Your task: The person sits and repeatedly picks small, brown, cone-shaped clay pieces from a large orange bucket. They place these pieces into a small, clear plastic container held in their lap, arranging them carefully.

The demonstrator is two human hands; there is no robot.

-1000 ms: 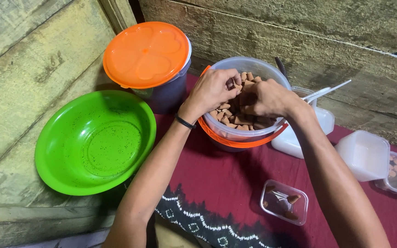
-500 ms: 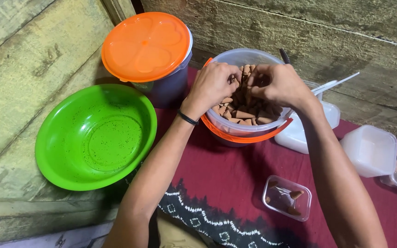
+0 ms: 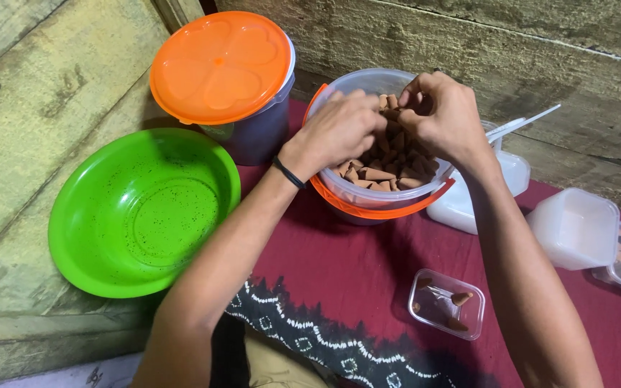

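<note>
Both hands in the bucket of brown cones.

I see my left hand (image 3: 339,133) and right hand (image 3: 443,118) meeting over the clear bucket (image 3: 368,194) with the orange handle, which sits on the red cloth (image 3: 339,266). Both sets of fingers are curled together, pinching brown cones (image 3: 386,172) from the heap; exactly how many each one grips, I cannot tell. A green bowl (image 3: 141,212) lies to the left, a lidded orange-topped bucket (image 3: 221,68) behind it, and a small clear box (image 3: 445,303) nearer me.
</note>
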